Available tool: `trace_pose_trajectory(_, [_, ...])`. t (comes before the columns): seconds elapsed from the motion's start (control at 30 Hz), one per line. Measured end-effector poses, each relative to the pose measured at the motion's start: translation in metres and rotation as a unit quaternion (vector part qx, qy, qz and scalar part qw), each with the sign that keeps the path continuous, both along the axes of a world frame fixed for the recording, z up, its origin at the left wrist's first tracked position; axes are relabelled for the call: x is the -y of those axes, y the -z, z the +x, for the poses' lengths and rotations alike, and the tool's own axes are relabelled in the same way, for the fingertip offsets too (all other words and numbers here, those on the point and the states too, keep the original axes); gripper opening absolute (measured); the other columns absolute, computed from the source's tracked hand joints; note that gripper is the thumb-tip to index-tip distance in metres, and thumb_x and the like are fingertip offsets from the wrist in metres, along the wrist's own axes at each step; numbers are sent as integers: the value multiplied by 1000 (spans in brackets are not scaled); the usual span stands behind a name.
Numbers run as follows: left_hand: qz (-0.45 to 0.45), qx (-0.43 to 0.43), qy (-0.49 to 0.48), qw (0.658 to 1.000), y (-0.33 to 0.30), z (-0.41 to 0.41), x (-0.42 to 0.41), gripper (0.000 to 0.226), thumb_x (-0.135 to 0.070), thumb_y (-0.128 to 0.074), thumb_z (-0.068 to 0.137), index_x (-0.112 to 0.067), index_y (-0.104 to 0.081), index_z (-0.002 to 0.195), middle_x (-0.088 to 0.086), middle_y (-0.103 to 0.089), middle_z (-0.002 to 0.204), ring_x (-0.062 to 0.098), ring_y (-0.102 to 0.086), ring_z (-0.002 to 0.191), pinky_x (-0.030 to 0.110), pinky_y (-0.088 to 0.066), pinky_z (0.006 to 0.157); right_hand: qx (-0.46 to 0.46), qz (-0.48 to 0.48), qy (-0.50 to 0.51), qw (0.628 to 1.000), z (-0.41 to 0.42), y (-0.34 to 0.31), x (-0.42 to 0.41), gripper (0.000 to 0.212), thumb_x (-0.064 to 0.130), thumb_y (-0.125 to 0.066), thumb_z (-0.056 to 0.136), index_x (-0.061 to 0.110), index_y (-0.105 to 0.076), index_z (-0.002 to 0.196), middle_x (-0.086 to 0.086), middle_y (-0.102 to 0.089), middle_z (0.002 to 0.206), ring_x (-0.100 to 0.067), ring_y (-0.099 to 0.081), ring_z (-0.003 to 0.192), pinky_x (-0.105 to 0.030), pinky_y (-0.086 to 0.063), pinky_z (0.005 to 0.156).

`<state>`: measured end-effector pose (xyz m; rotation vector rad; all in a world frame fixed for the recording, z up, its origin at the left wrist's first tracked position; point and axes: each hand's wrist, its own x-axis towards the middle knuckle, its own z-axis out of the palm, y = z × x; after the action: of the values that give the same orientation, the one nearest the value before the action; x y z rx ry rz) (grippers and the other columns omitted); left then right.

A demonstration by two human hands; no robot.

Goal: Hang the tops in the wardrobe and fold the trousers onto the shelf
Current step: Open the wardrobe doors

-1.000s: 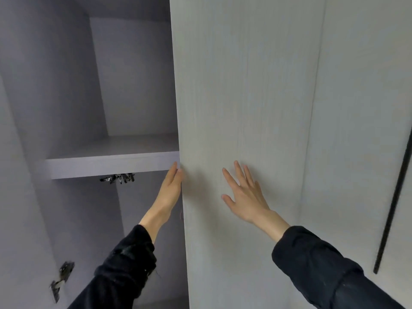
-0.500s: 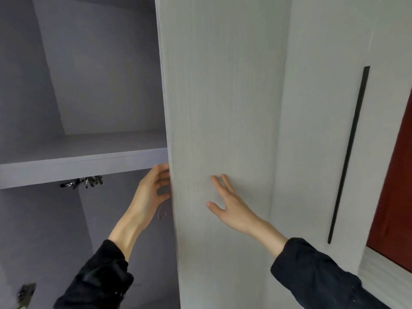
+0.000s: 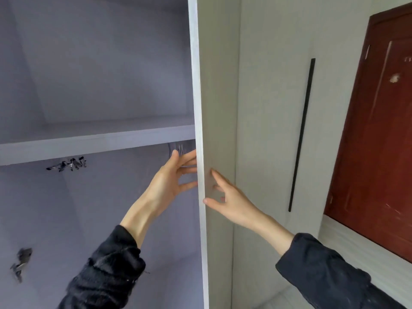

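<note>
The left hand [image 3: 168, 179] reaches in behind the edge of the door [image 3: 217, 108], its fingers straight and a little spread, their tips hidden past that edge, so whether they touch the inner face cannot be told; the right hand [image 3: 229, 198] lies flat on the outer face, fingers extended, thumb tip at the door's front edge; neither hand holds anything. Both wrists come out of dark sleeves, the left sleeve [image 3: 107, 270] at 7 o'clock from its hand, the right sleeve [image 3: 323, 270] at 4 o'clock from its own.

The door is seen nearly edge-on, a pale strip running top to bottom through the middle of the view. At 9 to 12 o'clock from the left hand opens the wardrobe [image 3: 66, 219], grey inside; its shelf [image 3: 95, 141] crosses level just above that hand, bare on top; under the shelf, at 9 o'clock from the hand, sits a small metal fitting [image 3: 69, 165]; a hinge [image 3: 21, 263] is fixed on the side wall at 8 o'clock. No tops or trousers are in view.

At 2 o'clock from the right hand a long black handle [image 3: 302, 134] runs upright on the next panel [image 3: 272, 108]; further right stands a red-brown room door [image 3: 379, 130].
</note>
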<state>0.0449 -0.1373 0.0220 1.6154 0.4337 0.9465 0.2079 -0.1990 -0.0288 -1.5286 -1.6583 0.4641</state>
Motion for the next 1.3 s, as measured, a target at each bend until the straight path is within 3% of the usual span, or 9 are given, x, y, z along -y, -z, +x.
trace_pose_trajectory(0.2, [-6, -25, 73, 997, 3, 69, 46, 54, -49, -16, 99, -26, -50, 134, -7, -54, 134, 10, -52, 121, 41, -45, 101, -101, 26, 85, 991, 50, -8, 68, 47, 8, -55, 93, 24, -46, 136, 14, -57, 124, 1, -62, 98, -12, -43, 94])
trace_pose_trajectory(0.3, [-21, -32, 101, 994, 4, 108, 64, 51, -51, -14, 98, -33, -53, 127, -17, -50, 137, 5, -50, 122, 42, -39, 106, -127, 21, 104, 986, 77, -15, 98, 43, 2, -46, 96, 39, -43, 117, 29, -51, 101, 22, -56, 79, -1, -40, 83])
trace_pose_trajectory(0.4, [-36, -54, 147, 987, 3, 138, 77, 52, -56, -10, 96, -38, -49, 126, -24, -44, 139, -1, -47, 124, 38, -34, 110, -162, 2, 126, 979, 104, -15, 114, 44, 4, -39, 99, 44, -39, 118, 29, -47, 105, 12, -50, 98, -21, -37, 101])
trace_pose_trajectory(0.53, [-51, -96, 183, 977, 4, 175, 88, 63, -61, -6, 93, -33, -34, 142, -23, -37, 144, 3, -38, 132, 36, -27, 112, -180, -16, 141, 973, 131, -14, 126, 54, 3, -33, 98, 35, -34, 142, 18, -44, 137, -6, -40, 130, -34, -31, 112])
trace_pose_trajectory(0.7, [-76, -102, 191, 973, 6, 208, 91, 66, -63, -4, 93, -32, -33, 143, -21, -37, 145, 6, -33, 136, 38, -23, 114, -194, 3, 171, 966, 153, -15, 144, 47, 7, -34, 101, 38, -37, 136, 22, -52, 117, -3, -45, 118, -25, -34, 103])
trace_pose_trajectory(0.83, [-82, -93, 193, 973, 17, 213, 84, 65, -64, -4, 92, -34, -34, 142, -16, -42, 144, 8, -34, 135, 39, -25, 112, -193, 25, 213, 958, 164, -4, 154, 41, 7, -35, 101, 21, -43, 138, 5, -48, 137, -11, -46, 125, -34, -37, 109])
trace_pose_trajectory(0.93, [-92, -86, 178, 976, 31, 210, 76, 61, -63, -10, 93, -34, -42, 135, -11, -48, 139, 11, -43, 129, 40, -33, 108, -197, 34, 220, 955, 160, -2, 155, 36, 6, -34, 100, 16, -48, 132, 2, -54, 128, -10, -55, 110, -27, -45, 97])
trace_pose_trajectory(1.13, [-57, -99, 84, 990, 66, 173, 58, 31, -38, -38, 99, -27, -53, 124, -6, -60, 125, 12, -59, 112, 34, -48, 94, -213, -20, 170, 962, 138, 9, 123, 31, 14, -41, 100, 17, -47, 131, 3, -58, 115, -12, -59, 101, -29, -47, 93])
trace_pose_trajectory(1.3, [-100, -95, -40, 990, 99, 119, 11, 25, -27, -40, 100, -20, -57, 118, 1, -63, 118, 14, -62, 102, 32, -50, 88, -200, -88, 130, 967, 110, 37, 60, 34, 16, -44, 98, 17, -45, 132, -7, -58, 122, -20, -60, 104, -36, -46, 94])
